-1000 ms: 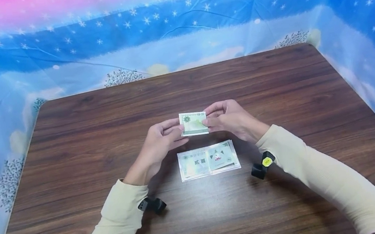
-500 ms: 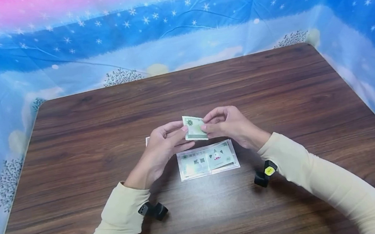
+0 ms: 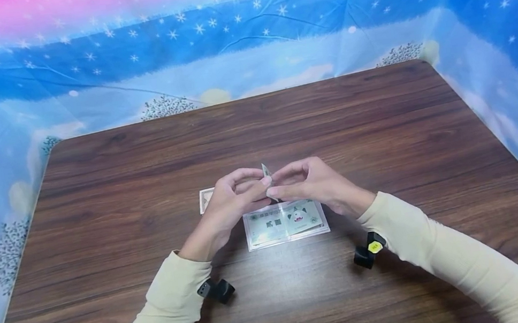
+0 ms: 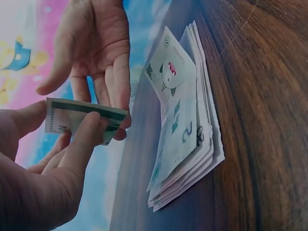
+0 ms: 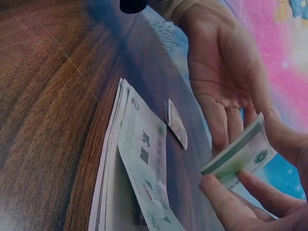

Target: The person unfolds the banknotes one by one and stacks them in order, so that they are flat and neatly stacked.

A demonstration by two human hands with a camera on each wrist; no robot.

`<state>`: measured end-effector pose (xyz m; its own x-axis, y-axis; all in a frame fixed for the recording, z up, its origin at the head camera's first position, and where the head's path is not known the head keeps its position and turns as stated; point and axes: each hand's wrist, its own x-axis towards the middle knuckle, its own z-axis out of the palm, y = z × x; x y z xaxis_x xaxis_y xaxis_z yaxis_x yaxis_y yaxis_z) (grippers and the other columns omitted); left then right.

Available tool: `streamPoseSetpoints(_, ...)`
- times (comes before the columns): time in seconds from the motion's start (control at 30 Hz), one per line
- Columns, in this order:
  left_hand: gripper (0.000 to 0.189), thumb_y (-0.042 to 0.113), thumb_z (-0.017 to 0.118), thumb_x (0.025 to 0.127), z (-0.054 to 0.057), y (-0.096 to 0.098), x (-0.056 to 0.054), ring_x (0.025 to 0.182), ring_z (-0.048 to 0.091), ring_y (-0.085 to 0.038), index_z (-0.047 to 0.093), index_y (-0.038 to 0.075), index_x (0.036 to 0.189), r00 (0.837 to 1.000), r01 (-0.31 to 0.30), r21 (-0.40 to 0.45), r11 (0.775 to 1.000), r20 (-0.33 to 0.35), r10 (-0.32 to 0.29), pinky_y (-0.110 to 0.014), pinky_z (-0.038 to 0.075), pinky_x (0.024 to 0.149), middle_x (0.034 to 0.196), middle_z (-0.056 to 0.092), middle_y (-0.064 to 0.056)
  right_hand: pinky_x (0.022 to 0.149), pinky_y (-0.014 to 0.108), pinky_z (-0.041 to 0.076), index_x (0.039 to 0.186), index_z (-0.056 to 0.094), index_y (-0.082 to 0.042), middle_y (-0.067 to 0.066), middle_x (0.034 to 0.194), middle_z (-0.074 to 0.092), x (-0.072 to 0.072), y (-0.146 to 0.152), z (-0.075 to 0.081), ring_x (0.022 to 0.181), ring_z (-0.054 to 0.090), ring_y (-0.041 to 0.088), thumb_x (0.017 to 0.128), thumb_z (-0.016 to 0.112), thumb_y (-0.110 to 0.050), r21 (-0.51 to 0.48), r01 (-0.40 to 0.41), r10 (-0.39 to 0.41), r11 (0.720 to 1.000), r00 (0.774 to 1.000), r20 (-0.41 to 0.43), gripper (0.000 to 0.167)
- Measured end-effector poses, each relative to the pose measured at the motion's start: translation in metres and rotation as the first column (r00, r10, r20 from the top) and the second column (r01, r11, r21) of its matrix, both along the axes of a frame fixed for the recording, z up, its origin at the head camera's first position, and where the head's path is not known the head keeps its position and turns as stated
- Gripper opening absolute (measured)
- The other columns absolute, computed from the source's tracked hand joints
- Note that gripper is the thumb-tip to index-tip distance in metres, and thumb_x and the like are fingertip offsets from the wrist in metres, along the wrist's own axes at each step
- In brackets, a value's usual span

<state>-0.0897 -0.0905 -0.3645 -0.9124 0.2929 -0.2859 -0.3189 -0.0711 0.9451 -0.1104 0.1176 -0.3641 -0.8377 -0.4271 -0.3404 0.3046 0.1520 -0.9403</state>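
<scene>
A folded green play banknote (image 3: 266, 171) stands nearly edge-on to the head view, between both hands. My left hand (image 3: 230, 200) pinches it from the left, fingertips at its far side. From the right, my right hand (image 3: 317, 184) holds the same note between thumb and fingers. Both wrist views show the folded note (image 5: 243, 151) with a darker green band along one edge. Just below the hands lies a stack of banknotes (image 3: 291, 227), the top one printed with a cartoon animal face and bent upward. A small brownish folded note (image 5: 177, 125) lies beyond the stack, partly hidden by my left hand in the head view.
The dark wood-grain table (image 3: 121, 189) extends around the hands on all sides. Behind it hangs a blue and pink snowflake cloth (image 3: 234, 35). Black wrist cameras (image 3: 223, 291) sit under both cream sleeves, low over the tabletop.
The folded note has turned from face-on to nearly edge-on. Both hands have come closer together and slightly nearer the person, and the brownish note behind my left hand has come into view.
</scene>
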Motion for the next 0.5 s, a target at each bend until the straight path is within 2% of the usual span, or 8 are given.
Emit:
streamPoseSetpoints(0.2,0.041,0.013,0.075,0.092,-0.0008,0.0021,0.0001,0.109,0.069,-0.028,0.06,-0.005,0.126,1.0,-0.008,-0.037,0.999,-0.03,0.007,-0.037,0.058,0.089,0.122,0.069,-0.02,0.093,0.045,0.056,0.119,0.07,0.0,0.013,0.105,0.076,0.0028,-0.0029,0.004,0.099,0.072,0.027,0.083,0.087,-0.023,0.051,0.001,0.0,0.999,0.999,-0.032,0.046)
streamPoseSetpoints(0.33,0.041,0.013,0.076,0.092,-0.0016,0.003,0.0004,0.107,0.07,-0.027,0.06,-0.006,0.126,1.0,-0.006,-0.045,0.999,-0.024,0.005,-0.036,0.058,0.089,0.121,0.07,-0.019,0.093,0.045,0.056,0.117,0.07,-0.002,0.011,0.103,0.076,0.0033,-0.0018,0.0051,0.098,0.073,0.025,0.081,0.088,-0.02,0.071,0.001,0.002,0.997,0.999,-0.038,0.045)
streamPoseSetpoints(0.5,0.037,0.015,0.076,0.092,-0.002,0.0027,0.0016,0.107,0.07,-0.026,0.062,-0.001,0.123,1.0,0.006,-0.06,0.998,-0.016,-0.007,-0.036,0.057,0.09,0.12,0.07,-0.017,0.093,0.046,0.056,0.119,0.069,-0.001,0.011,0.104,0.076,0.0045,0.0005,0.0049,0.099,0.072,0.026,0.08,0.088,-0.02,0.079,-0.012,0.015,0.997,0.999,-0.045,0.047)
